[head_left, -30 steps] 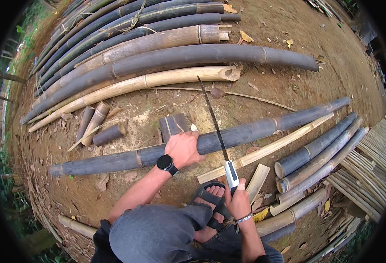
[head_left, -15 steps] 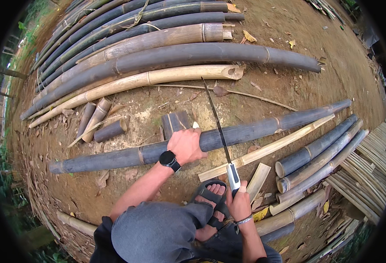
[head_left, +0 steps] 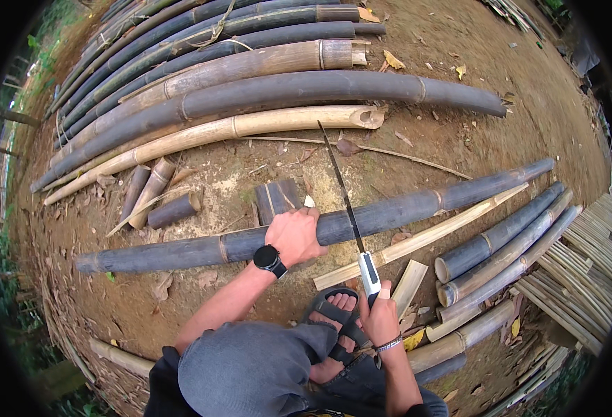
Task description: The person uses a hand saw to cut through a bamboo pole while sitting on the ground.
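Note:
A long dark bamboo pole (head_left: 396, 210) lies slantwise across the ground ahead of me. My left hand (head_left: 294, 235), with a black watch on its wrist, is wrapped over the pole near its middle. In my right hand (head_left: 379, 321) is the handle of a hand saw (head_left: 369, 273), white and black with a thin dark blade. The blade crosses the pole just right of my left hand, its tip pointing away from me. Whether it has cut into the bamboo cannot be made out. A short bamboo block (head_left: 277, 197) lies against the pole's far side, partly hidden.
Many long bamboo poles (head_left: 271, 90) lie stacked beyond. Several short offcuts (head_left: 172, 210) rest at the left. A pale split strip (head_left: 424, 238) lies near the saw, with cut lengths (head_left: 500, 240) and a slat pile (head_left: 584, 260) to the right. My sandalled foot (head_left: 337, 316) is close by.
The saw has slid slightly away from me along its length, my right hand moving with it. My left hand keeps its hold on the bamboo pole.

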`<state>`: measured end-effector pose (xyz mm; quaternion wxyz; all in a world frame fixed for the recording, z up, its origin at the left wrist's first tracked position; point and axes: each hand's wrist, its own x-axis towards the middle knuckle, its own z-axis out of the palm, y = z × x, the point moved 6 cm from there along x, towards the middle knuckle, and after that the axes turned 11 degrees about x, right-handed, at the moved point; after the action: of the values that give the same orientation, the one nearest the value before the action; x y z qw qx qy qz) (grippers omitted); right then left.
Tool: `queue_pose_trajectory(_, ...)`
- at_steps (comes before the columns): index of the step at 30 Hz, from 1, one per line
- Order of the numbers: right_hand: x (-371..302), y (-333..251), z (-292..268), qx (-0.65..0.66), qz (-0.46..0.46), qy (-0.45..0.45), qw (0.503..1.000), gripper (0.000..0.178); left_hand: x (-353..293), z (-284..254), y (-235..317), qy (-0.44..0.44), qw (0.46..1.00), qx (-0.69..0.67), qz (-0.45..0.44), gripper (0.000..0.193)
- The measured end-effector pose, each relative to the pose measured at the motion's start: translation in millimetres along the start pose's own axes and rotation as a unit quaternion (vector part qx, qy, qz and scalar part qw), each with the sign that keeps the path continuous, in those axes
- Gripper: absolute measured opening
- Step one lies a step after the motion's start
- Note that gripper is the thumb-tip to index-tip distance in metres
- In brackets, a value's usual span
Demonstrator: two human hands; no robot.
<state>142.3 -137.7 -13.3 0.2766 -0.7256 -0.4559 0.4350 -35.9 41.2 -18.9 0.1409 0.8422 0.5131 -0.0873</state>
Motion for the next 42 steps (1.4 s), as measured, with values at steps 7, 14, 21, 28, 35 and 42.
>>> queue_pose_trajectory(7,2.3,1.8,6.9,0.022,0.019,0.001,1.000,0.036,3.6,-5.7,-1.6,-0.035,0.999,-0.020,-0.008,0.055)
queue_pose_trajectory(14,1.5,-6.8,1.2,-0.025,0.006,0.014,1.000,0.036,3.0,-6.6,-2.5,-0.025,0.999,-0.025,-0.008,0.055)
queue_pose_trajectory(21,-22.3,5.7,-1.3,-0.021,0.000,0.019,1.000,0.036,5.4,-5.5,-0.3,-0.013,1.000,-0.023,-0.010,0.054)
queue_pose_trajectory(28,-26.0,4.1,-0.4,-0.031,-0.014,0.023,0.999,0.033,2.8,-8.5,0.7,-0.024,0.999,-0.022,-0.006,0.053)
queue_pose_trajectory(35,-1.5,7.0,1.5,-0.022,0.014,0.005,1.000,0.039,3.5,-8.8,-3.8,-0.038,0.999,-0.030,-0.012,0.054)
queue_pose_trajectory(42,0.7,-6.1,4.8,-0.046,-0.015,0.013,0.999,0.038,1.6,-5.5,-1.3,-0.037,0.999,-0.031,-0.011,0.053)
